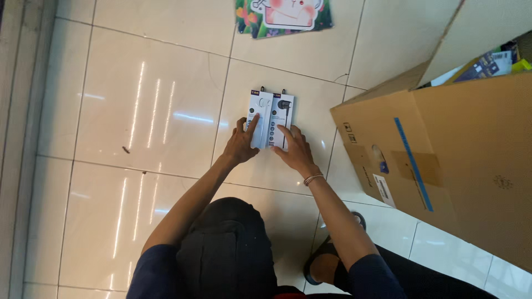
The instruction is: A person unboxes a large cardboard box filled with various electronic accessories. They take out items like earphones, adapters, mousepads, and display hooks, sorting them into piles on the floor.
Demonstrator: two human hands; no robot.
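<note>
Two slim white earphone packages lie side by side on the tiled floor: the left package (259, 111) shows white earphones, the right package (281, 113) shows black ones. My left hand (242, 143) rests on the lower end of the left package, index finger stretched along it. My right hand (296, 150) touches the bottom of the right package with spread fingers. A thin bracelet sits on my right wrist.
A large open cardboard box (449, 160) with blue tape stands on the right, with colourful items inside. A cartoon-printed sheet (284, 15) lies on the floor at the top. My knees and a sandalled foot (327, 260) are at the bottom. A wall edge runs along the left.
</note>
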